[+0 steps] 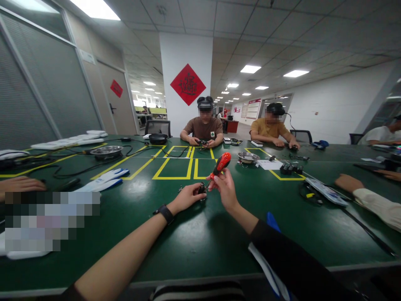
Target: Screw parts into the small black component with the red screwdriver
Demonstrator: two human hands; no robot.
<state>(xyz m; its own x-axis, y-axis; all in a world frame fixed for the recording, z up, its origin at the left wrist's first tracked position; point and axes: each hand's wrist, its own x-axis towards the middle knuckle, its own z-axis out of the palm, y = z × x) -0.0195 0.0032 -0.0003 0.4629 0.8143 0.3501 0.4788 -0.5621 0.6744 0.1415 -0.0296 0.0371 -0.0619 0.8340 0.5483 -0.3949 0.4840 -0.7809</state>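
Observation:
My right hand [227,189] is closed round a red and black screwdriver [222,164], its handle tilted up and to the right. The shaft slants down to the left, towards a small black and metal part [202,189]. That part is pinched in the fingers of my left hand [185,198], just above the green table [188,246]. Whether the screwdriver's tip touches it I cannot make out. Tiny pieces [180,189] lie left of my left hand, too small to name.
Metal bowls [248,157] [106,151] stand farther back, beyond yellow tape [172,178]. Blue and white gloves [102,180] lie left. Black blocks [291,168] and a plastic packet [326,191] are on the right. Co-workers sit across [202,125] and at both sides.

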